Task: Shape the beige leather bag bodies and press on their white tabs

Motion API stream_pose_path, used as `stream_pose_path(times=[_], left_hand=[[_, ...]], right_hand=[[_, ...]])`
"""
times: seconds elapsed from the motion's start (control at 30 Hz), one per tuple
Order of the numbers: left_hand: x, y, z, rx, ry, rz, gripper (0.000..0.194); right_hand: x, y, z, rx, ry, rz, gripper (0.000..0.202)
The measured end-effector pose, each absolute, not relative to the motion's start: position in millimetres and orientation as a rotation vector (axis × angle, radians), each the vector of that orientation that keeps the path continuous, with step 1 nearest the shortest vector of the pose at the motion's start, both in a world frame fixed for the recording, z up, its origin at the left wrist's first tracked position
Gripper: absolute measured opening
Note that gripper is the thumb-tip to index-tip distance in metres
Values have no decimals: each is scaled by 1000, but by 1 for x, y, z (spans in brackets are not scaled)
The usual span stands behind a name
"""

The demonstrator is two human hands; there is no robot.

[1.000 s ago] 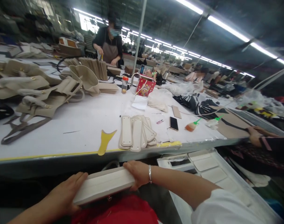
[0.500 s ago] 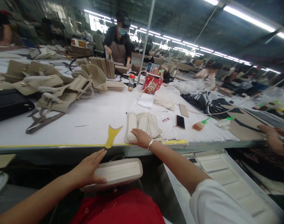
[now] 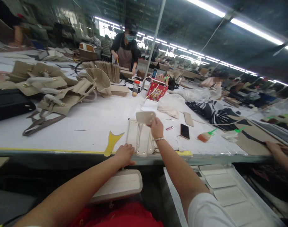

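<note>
My right hand (image 3: 157, 128) is closed on a beige panel (image 3: 144, 118) with small metal studs, lifted and tilted above a pile of similar rounded panels (image 3: 144, 138). At the table's front edge, my left hand (image 3: 125, 154) is beside the near left end of the pile, fingers bent and thumb apart; nothing shows in its grasp. Below it a beige bag (image 3: 121, 184) lies on my lap with its pale, flat base facing up, partly covered by my left forearm. Left of the pile is a yellow forked piece (image 3: 113, 143).
Beige handbags (image 3: 63, 91) heap up at the left. A phone (image 3: 184, 131), a green-tipped glue bottle (image 3: 205, 135) and a red box (image 3: 157, 90) are on the table (image 3: 87, 116). A co-worker (image 3: 125, 47) stands opposite; another's hands (image 3: 276, 149) are at right. Below right is a tray of panels (image 3: 229, 186).
My right hand has picked up a panel from the pile and raised it. My left hand has left the bag and moved up and right to the table edge.
</note>
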State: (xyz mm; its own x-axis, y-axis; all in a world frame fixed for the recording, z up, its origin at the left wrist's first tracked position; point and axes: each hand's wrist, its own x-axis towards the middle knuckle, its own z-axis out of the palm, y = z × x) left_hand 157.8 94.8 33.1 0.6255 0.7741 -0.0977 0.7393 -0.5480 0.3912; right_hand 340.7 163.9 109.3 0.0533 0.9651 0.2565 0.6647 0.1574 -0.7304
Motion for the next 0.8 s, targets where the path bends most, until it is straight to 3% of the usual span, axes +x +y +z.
stream_pose_path(times=[0.07,0.13,0.2,0.3,0.4,0.5,0.6,0.8], left_hand=[[156,101,37,2403,1196,110,69],[145,102,47,2235,1145,203,87],[126,93,60,1707,950,566,94],[89,60,78,966,704,1008,78],[52,13,80,568,953,1288,55],[25,-29,67,564,1236,1246,41],[10,-56,58,780,1572,981,42],[-1,-59,65,1189,2005,427,46]], right_hand=[[343,159,137,-1195,-1121,725,30],[338,136,158,-913,-907,997,27],[328,100,167,-824,-875,1221,25],[313,40,154,-893,-814,1446,24],[306,-8,118,-1053,-777,1561,28],[306,-37,76,-1300,-896,1516,30],[311,-50,50,-1580,-1170,1408,26],[320,-43,41,-1788,-1722,1250,34]])
